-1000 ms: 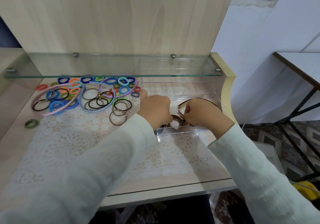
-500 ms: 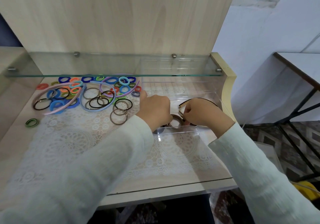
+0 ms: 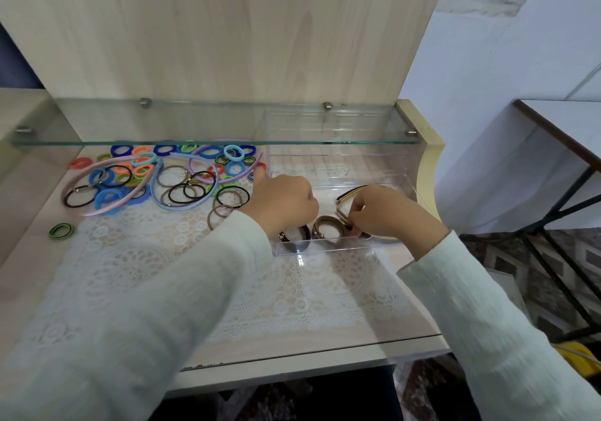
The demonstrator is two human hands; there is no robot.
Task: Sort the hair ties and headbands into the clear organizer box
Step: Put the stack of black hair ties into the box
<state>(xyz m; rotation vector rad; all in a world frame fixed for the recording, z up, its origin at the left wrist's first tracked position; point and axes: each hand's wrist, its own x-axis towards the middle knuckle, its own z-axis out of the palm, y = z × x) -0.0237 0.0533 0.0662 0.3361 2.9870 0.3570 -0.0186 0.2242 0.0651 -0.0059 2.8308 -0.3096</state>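
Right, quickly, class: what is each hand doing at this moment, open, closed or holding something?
Left hand: curled into the clear organizer box; grip cannot be told.
Right hand: pinches the gold headband.

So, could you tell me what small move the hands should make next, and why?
Probably release: the right hand seems to pinch the gold-and-black headband, which already lies inside the clear plastic organizer box, and the colourful hair ties wait outside.
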